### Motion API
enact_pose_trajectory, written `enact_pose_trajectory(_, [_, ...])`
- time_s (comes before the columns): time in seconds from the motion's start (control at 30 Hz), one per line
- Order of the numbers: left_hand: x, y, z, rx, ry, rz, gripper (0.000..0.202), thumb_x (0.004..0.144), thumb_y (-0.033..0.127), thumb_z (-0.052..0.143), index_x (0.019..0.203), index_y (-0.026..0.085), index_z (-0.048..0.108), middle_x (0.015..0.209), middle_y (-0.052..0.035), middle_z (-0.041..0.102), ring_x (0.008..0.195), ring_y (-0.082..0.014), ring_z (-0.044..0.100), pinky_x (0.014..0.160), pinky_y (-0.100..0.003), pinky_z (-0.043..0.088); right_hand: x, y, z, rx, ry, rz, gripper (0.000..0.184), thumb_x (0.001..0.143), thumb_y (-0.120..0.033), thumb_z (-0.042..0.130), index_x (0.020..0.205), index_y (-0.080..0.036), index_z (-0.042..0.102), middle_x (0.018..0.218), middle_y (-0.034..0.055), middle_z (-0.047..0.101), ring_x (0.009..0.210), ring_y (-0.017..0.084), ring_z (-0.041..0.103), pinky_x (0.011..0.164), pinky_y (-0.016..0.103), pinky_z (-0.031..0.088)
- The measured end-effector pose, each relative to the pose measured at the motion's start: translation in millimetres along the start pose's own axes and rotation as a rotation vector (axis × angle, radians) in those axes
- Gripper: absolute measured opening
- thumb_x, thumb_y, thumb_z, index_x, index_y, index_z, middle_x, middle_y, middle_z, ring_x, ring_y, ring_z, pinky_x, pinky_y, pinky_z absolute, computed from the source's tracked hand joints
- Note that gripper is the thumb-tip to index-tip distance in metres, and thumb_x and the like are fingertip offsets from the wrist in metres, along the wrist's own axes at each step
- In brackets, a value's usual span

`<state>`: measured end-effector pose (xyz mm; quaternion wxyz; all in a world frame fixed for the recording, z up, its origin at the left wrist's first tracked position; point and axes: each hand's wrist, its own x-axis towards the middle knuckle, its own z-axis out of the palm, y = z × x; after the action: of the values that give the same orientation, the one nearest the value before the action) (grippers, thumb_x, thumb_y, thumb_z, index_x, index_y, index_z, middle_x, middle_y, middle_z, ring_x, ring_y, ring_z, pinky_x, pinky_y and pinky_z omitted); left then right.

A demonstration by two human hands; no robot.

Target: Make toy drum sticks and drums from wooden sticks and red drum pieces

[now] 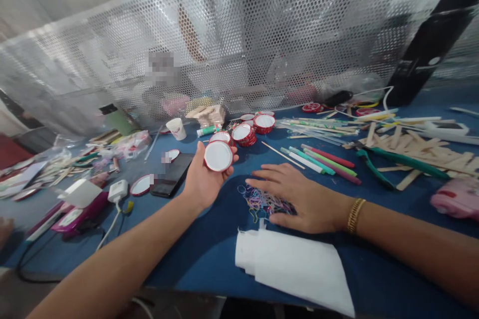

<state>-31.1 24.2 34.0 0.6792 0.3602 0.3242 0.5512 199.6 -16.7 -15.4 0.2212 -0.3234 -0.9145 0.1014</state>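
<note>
From the head view, I am holding a round, white-faced disc with a red rim (218, 156) above the blue tabletop (202, 254), its white face turned up toward me. To handle it well, I judge that I should be pinching only its edge, leaving the pale face uncovered, and tilting it as little as possible. Over the tangled heap of thin, multicoloured strands (259, 200), I should be working with light fingertips, teasing single strands loose rather than dragging the whole knot.

As for grip, my left hand (205, 182) is closing around the disc: the thumb is pressing along one side, and fingers are wrapping behind, their tips showing at the opposite edge. My right hand (301, 197) is grasping nothing that I can see; its fingers are spreading, palm down, over the strands, and I cannot tell how firmly they are touching. The folded white cloth (299, 269) is lying just nearer to me than that heap, while the stacked red-rimmed discs (244, 134) are standing beyond my left hand.
</note>
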Motion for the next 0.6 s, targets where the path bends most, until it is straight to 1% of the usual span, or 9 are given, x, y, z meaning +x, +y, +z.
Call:
enact_pose_trajectory(0.07, [-0.8,-1.3,1.0,0.005,0.002,-0.004,0.055,0.099,0.053,0.032,0.103,0.012,0.068,0.097,-0.0129,0.074,0.078,-0.0197,0.070,0.057,-0.026,0.055,3.5,-3.9,2.3,-0.001,-0.030,-0.027,0.067,0.085,-0.045,0.064,0.147,-0.037,0.041,0.152,0.0085,0.045,0.140,0.037,0.037,0.111,0.066,0.024])
enact_pose_trajectory(0.17, [-1.4,-1.9,1.8,0.015,0.023,0.007,0.054,0.098,0.054,0.036,0.102,0.012,0.068,0.097,-0.0130,0.074,0.078,-0.0198,0.070,0.056,-0.025,0.055,14.7,-7.8,7.2,0.020,-0.063,-0.116,0.049,0.088,-0.040,0.062,0.137,-0.035,0.055,0.146,0.0084,0.052,0.137,0.034,0.042,0.110,0.062,0.029])
enact_pose_trajectory(0.23, [-1.6,-1.9,2.1,0.024,0.028,0.013,0.052,0.097,0.054,0.038,0.102,0.012,0.068,0.097,-0.0127,0.074,0.078,-0.0200,0.071,0.056,-0.025,0.055,24.2,-5.6,11.6,0.056,-0.057,-0.180,0.035,0.092,-0.034,0.057,0.125,-0.030,0.065,0.137,0.0087,0.061,0.134,0.029,0.047,0.109,0.055,0.036])
enact_pose_trajectory(0.3, [-1.8,-2.2,2.4,0.034,0.028,0.009,0.051,0.096,0.055,0.040,0.100,0.012,0.068,0.095,-0.0120,0.074,0.077,-0.0200,0.071,0.055,-0.025,0.054,35.0,2.3,16.7,0.097,-0.016,-0.216,0.027,0.095,-0.028,0.053,0.114,-0.024,0.071,0.124,0.0089,0.069,0.125,0.023,0.056,0.104,0.045,0.044])
enact_pose_trajectory(0.37, [-2.3,-2.7,2.9,0.042,0.034,-0.006,0.051,0.097,0.054,0.040,0.099,0.012,0.068,0.095,-0.0116,0.074,0.076,-0.0196,0.071,0.055,-0.025,0.054,47.1,15.2,22.0,0.111,0.041,-0.212,0.025,0.096,-0.025,0.050,0.106,-0.021,0.073,0.115,0.0086,0.072,0.114,0.018,0.063,0.098,0.037,0.049])
enact_pose_trajectory(0.4, [-2.5,-3.0,3.1,0.047,0.041,-0.011,0.051,0.097,0.054,0.039,0.099,0.012,0.068,0.095,-0.0116,0.074,0.076,-0.0195,0.071,0.055,-0.025,0.054,53.6,22.5,24.2,0.100,0.066,-0.200,0.024,0.096,-0.024,0.051,0.102,-0.020,0.074,0.112,0.0088,0.073,0.109,0.018,0.065,0.096,0.035,0.051])
enact_pose_trajectory(0.5, [-2.8,-3.3,3.5,0.060,0.045,-0.013,0.053,0.099,0.053,0.034,0.099,0.011,0.068,0.097,-0.0128,0.074,0.077,-0.0197,0.071,0.055,-0.024,0.054,72.9,41.4,26.4,0.057,0.096,-0.146,0.023,0.094,-0.024,0.053,0.099,-0.016,0.074,0.109,0.0115,0.074,0.105,0.021,0.068,0.095,0.039,0.051])
enact_pose_trajectory(0.6, [-2.8,-2.1,4.3,0.061,0.052,-0.008,0.054,0.100,0.052,0.031,0.099,0.012,0.067,0.098,-0.0134,0.074,0.077,-0.0197,0.070,0.055,-0.025,0.054,85.3,47.3,18.1,0.040,0.118,-0.112,0.024,0.093,-0.025,0.054,0.106,-0.018,0.073,0.115,0.0109,0.073,0.108,0.022,0.067,0.098,0.041,0.050])
